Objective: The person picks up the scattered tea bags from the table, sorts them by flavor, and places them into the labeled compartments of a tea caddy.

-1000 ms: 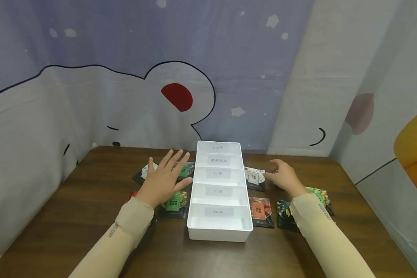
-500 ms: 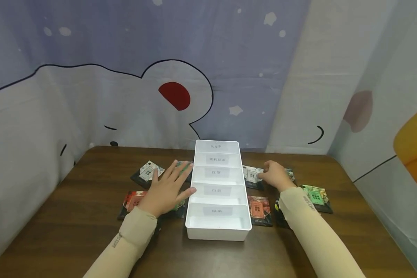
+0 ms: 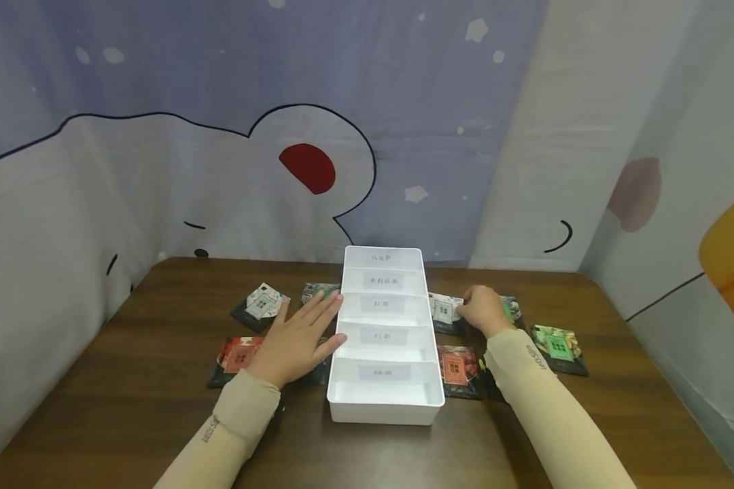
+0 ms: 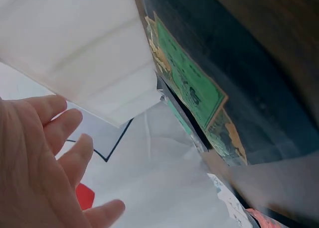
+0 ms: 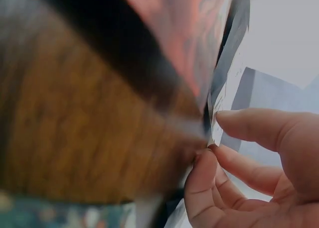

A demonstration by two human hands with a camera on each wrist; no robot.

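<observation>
A long white divided box [image 3: 385, 413] stands mid-table, with a paper label in each compartment. My left hand [image 3: 296, 343] is spread with straight fingers, its fingertips at the box's left rim; in the left wrist view the same hand [image 4: 45, 158] holds nothing. Below it lies a green-labelled tea sachet [image 4: 192, 83]. To the right of the box, my right hand [image 3: 484, 311] has its fingers curled at the right edge of a white-and-black tea sachet [image 3: 444, 310]. In the right wrist view, thumb and fingers of this hand [image 5: 259, 173] pinch that sachet's edge.
Left of the box lie a white sachet [image 3: 261, 305], a red sachet [image 3: 237, 356] and a green one [image 3: 318, 291]. On the right are a red sachet [image 3: 459, 371], a green sachet [image 3: 558, 348] and a partly covered one [image 3: 512, 311]. A printed curtain [image 3: 416, 136] hangs behind the table.
My right hand has moved left and down onto the white sachet's right edge, where its fingers have closed. My left hand has shifted slightly right and down, to the box's rim.
</observation>
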